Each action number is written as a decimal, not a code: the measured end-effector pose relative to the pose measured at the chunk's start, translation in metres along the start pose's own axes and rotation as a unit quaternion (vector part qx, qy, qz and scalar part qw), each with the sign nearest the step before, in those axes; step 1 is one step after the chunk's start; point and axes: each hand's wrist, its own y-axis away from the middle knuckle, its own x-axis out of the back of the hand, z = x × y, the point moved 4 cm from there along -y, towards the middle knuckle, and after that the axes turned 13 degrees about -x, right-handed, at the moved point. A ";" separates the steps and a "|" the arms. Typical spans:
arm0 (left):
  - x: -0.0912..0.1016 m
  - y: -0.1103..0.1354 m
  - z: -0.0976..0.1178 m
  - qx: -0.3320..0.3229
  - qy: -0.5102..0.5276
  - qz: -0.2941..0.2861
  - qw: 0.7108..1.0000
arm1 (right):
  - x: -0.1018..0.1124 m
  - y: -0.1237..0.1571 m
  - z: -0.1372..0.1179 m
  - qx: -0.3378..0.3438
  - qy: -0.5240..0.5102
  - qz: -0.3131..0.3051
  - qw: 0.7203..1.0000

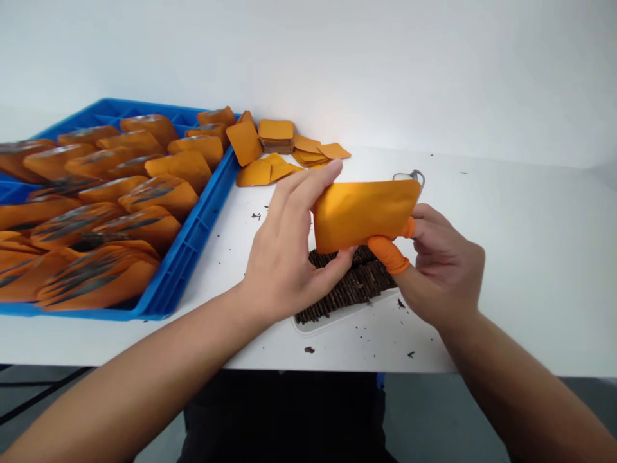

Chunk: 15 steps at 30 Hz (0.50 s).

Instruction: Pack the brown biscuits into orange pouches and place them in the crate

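Note:
A flat orange packet (366, 212) is held up in front of me between both hands. My left hand (289, 244) grips its left end, fingers behind the left edge and thumb at the lower edge. Orange finger cots cover the thumb and a fingertip of my right hand (434, 263), which pinches the packet's lower right corner. Below the packet, a shallow white tray (313, 331) holds rows of thin dark brown strips (347, 289), partly hidden by the packet and my hands. A grey metal loop, perhaps a scissors handle (415, 175), shows behind the packet's right corner.
At the left, a blue crate (193, 251) carries many orange packets (144, 186) with dark grey showing along their edges. Loose orange packets (270, 168) and a neat stack (276, 134) lie near the wall. Dark crumbs (309, 350) are scattered over the white table (530, 257).

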 end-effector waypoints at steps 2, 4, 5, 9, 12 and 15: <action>0.000 0.002 0.001 0.004 0.024 0.020 0.999 | 0.000 0.000 0.003 -0.012 0.001 -0.001 1.000; -0.001 0.004 0.002 0.011 0.045 0.026 0.999 | 0.000 0.000 0.006 -0.025 -0.005 -0.008 1.000; -0.002 0.005 0.002 0.018 0.049 0.028 0.998 | 0.000 0.000 0.007 -0.033 -0.013 -0.013 0.999; 0.000 0.010 0.002 0.083 0.073 0.032 0.993 | 0.000 -0.001 0.014 -0.093 -0.066 -0.041 0.993; 0.000 0.013 0.005 0.126 0.136 0.021 0.982 | -0.003 -0.001 0.015 -0.129 -0.094 -0.087 0.983; 0.001 0.012 0.009 0.127 0.177 0.027 0.976 | -0.007 -0.001 0.011 -0.125 -0.087 -0.123 0.981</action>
